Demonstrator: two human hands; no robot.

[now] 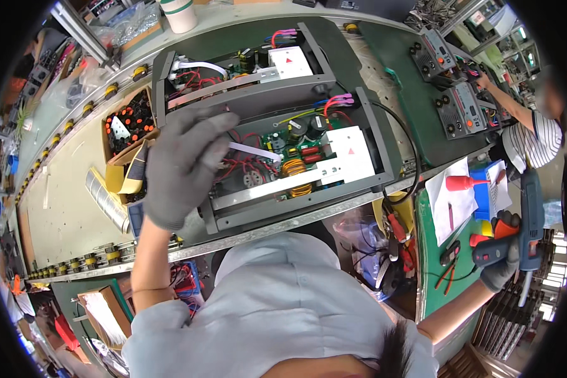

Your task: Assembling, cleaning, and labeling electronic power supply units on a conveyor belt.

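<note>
**Gloved hand over open chassis, other hand on power screwdriver**

Counter point(75, 208): long pale conveyor-type surface w/ roller rails along both edges, running diagonally across the view. A green mat point(431, 277) covers a side counter at right.

Near chassis point(296, 170): dark grey open-top metal frame, sits mid-counter just in front of the person. Inside: green circuit board, copper coil, red/black wiring, white flat cable, white cover plate w/ red mark. A black cable loops off its right side.

Far chassis point(239, 69): same type, just behind the near one, touching or nearly so; can't tell which.

Cardboard box point(129, 135): left of the chassis pair, holds black and orange small parts.

Left hand point(183, 167): grey glove, raised over the left end of the near chassis, fingers spread loosely and pointing toward the frame's top rail. Grip holds nothing visible; whether fingertips touch the frame can't be told.

Right hand point(501, 264): grey glove, far right over the green mat edge, grip wrapped tight round the handle of a blue and orange power screwdriver point(526, 220), tool standing roughly upright.

Smaller stuff on the mat: white paper sheet point(450, 198), red nozzle bottle point(463, 183), blue tray point(485, 195), pliers.

Another person in a striped sleeve point(535, 142) works at top right, near finished units w/ knobs.
</note>
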